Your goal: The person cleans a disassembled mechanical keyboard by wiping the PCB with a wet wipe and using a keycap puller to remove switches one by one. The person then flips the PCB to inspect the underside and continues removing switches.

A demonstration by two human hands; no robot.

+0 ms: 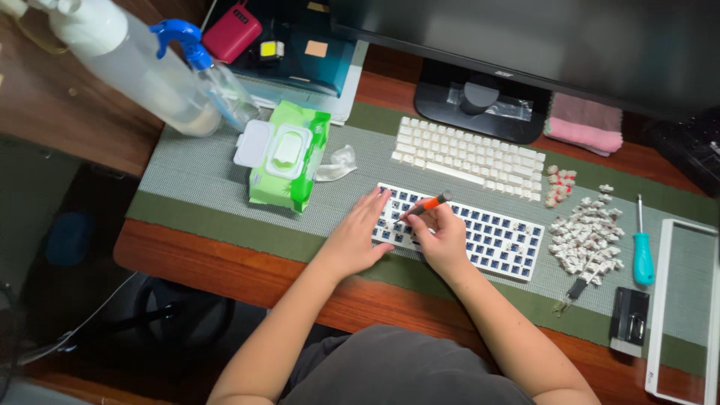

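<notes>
Left hand flat, fingers spread, pressing the left end of the white keyboard plate with bare blue sockets, mid grey-green mat on the tabletop. Right hand pinches a slim orange-and-black tool, tip over the plate's left sockets. Pile of loose white switches lies right of the plate; set of white keycaps behind it.

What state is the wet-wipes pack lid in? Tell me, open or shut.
Open. The white flip lid of the green wipes pack is swung out to the pack's side, baring the dispensing hole.
</notes>
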